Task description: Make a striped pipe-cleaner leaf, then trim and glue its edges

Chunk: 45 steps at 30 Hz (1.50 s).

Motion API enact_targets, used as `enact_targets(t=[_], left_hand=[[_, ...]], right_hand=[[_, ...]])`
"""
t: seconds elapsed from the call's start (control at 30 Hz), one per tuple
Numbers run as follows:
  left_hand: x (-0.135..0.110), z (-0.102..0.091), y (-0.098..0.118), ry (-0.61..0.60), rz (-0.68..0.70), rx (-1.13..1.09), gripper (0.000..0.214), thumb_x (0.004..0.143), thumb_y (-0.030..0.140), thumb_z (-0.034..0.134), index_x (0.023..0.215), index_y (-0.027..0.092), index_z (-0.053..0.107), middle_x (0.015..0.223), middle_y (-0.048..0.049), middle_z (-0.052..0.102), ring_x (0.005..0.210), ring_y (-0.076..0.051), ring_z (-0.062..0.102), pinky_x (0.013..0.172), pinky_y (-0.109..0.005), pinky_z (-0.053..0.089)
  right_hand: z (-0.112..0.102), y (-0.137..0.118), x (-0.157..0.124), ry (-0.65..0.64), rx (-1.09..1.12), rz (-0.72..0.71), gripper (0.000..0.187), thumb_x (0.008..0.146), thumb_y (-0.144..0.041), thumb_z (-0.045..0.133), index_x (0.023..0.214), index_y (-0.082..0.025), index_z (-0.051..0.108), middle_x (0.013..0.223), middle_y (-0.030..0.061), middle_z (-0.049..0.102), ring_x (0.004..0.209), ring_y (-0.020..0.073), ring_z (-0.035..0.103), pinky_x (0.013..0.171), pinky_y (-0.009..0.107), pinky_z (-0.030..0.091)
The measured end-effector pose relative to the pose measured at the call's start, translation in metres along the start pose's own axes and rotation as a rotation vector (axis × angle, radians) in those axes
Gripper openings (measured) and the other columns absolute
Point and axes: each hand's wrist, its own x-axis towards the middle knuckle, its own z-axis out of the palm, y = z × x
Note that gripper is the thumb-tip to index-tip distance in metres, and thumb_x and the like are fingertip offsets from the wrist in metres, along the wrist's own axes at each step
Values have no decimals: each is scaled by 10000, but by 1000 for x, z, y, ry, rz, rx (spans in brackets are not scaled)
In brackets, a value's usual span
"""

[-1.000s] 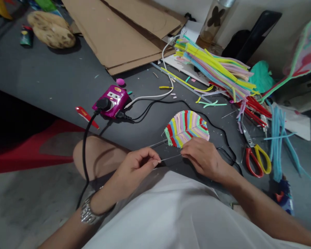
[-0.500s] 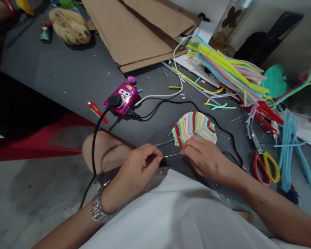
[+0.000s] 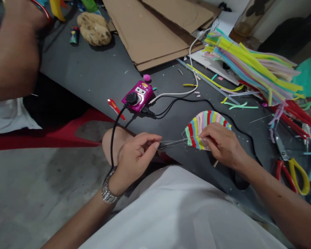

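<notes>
A rounded striped pipe-cleaner piece [image 3: 195, 126] lies over the dark table edge, with red, yellow, blue, lilac, pink and mint bands. Thin metal wires [image 3: 173, 143] run out of its left end. My left hand [image 3: 137, 152], with a metal watch on the wrist, is closed in a pinch on the wires' free ends. Across the striped piece reaches my right hand [image 3: 224, 143], thumb and forefinger pinched together at its middle band. Whether a fine wire is also between those fingertips is too small to tell.
A purple power socket [image 3: 138, 96] with black cords [image 3: 115, 128] sits left of the piece. Scissors [image 3: 283, 159] and bundled pipe cleaners [image 3: 251, 65] lie to the right. Behind are cardboard sheets [image 3: 158, 31]. Another person's arm [image 3: 14, 58] extends at upper left, near yellow-handled scissors [image 3: 57, 9].
My right hand has shifted from a thin wire at the table edge up onto the striped piece. My left hand still pinches wires. The view has turned left, showing more of the other person's arm.
</notes>
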Motion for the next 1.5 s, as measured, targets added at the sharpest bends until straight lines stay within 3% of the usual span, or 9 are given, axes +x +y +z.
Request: enact_targets(t=[0.23,0.4,0.6,0.9,1.5], left_hand=[[-1,5,1,27,271,145,134,941,249,663,1031,182,735,956,-64,739,835,-158,681,750,-286,570],[-1,9,0,30,275,190,120,961,171,616,944,168,734,895,-50,732,800,-142,677,716,-260,541],[1,12,-3,39,280,249,110,974,187,613,973,178,722,904,-39,727,808,-140,669,724,-256,531],[0,20,-13,156,441,543,127,969,200,612,982,199,738,920,-56,735,822,-190,674,733,-323,535],[4,27,-19,85,364,409,137,974,191,608,976,173,744,902,-61,706,829,-180,647,742,-309,532]], right_hand=[[2,1,2,-46,26,37,169,936,-86,492,905,-224,584,839,52,665,807,219,603,720,363,459],[4,5,2,-36,13,36,146,954,-105,500,914,-223,578,842,49,657,810,211,591,741,358,456],[7,7,6,7,24,33,162,953,-93,487,884,-214,569,896,70,632,880,220,577,778,365,456],[11,11,2,-88,-176,22,216,889,-44,462,795,-206,570,830,69,575,787,207,471,704,337,379],[13,14,0,-158,-328,-37,303,887,-55,457,757,-206,685,807,47,603,757,195,414,675,347,261]])
